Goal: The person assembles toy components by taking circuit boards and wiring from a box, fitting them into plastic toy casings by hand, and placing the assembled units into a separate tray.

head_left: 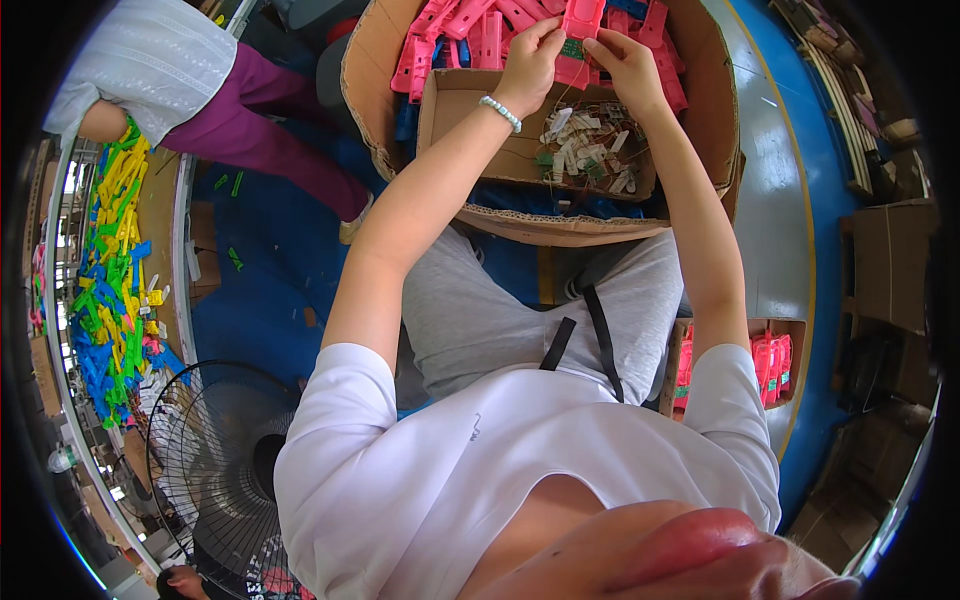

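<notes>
At the top of the head view, my left hand [532, 66] pinches the left side of a pink plastic casing [582, 18] between thumb and fingers. A small green circuit board [572, 48] shows at the lower end of the casing, with thin wires hanging below it. My right hand [630, 72] is closed at the right side of the casing, its thumb and fingertips close to the board. Below my hands, a cardboard tray [470, 130] holds a heap of small white parts [585, 145] with wires and green boards. More pink casings [480, 40] are piled behind.
A large cardboard box [370, 80] surrounds the tray and pile. By my right elbow stands a box of pink casings [772, 365]. To the left are a black fan [215, 450], a bench heaped with coloured plastic parts [115, 270] and another person [260, 110].
</notes>
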`<state>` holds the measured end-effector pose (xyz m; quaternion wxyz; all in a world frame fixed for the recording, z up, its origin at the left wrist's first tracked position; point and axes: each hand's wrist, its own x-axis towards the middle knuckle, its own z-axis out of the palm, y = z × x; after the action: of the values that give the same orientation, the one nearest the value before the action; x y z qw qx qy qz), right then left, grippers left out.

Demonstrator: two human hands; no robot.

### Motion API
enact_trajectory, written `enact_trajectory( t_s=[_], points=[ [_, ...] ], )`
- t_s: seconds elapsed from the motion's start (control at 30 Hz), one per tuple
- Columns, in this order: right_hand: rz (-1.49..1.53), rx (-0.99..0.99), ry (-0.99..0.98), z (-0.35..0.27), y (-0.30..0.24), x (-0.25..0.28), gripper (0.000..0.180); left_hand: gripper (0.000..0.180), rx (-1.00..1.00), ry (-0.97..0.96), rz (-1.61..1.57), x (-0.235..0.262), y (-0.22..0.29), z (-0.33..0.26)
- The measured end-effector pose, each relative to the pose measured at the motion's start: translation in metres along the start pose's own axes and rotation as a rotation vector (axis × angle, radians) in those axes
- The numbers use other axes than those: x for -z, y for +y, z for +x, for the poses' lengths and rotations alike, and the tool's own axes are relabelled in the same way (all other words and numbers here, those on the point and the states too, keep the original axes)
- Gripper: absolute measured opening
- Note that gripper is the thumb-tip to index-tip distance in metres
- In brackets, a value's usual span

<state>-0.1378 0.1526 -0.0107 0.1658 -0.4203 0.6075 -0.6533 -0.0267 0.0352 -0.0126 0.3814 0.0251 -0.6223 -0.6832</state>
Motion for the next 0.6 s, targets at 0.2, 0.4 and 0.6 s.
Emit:
enact_trajectory(
  t_s=[0.2, 0.4, 0.6],
  points=[
    [0.09, -0.037, 0.046, -0.002, 0.005, 0.002, 0.038, 0.032, 0.337, 0.005, -0.49, -0.01, 0.015, -0.001],
    [0.281, -0.379, -0.244, -0.003, 0.012, 0.017, 0.051, 0.042, 0.218, 0.08, -0.681, 0.006, 0.006, 0.017],
    [0.104, -0.197, -0.564, -0.008, 0.016, -0.003, 0.035, 0.039, 0.028, 0.113, -0.689, 0.026, -0.002, 0.024]
  ],
)
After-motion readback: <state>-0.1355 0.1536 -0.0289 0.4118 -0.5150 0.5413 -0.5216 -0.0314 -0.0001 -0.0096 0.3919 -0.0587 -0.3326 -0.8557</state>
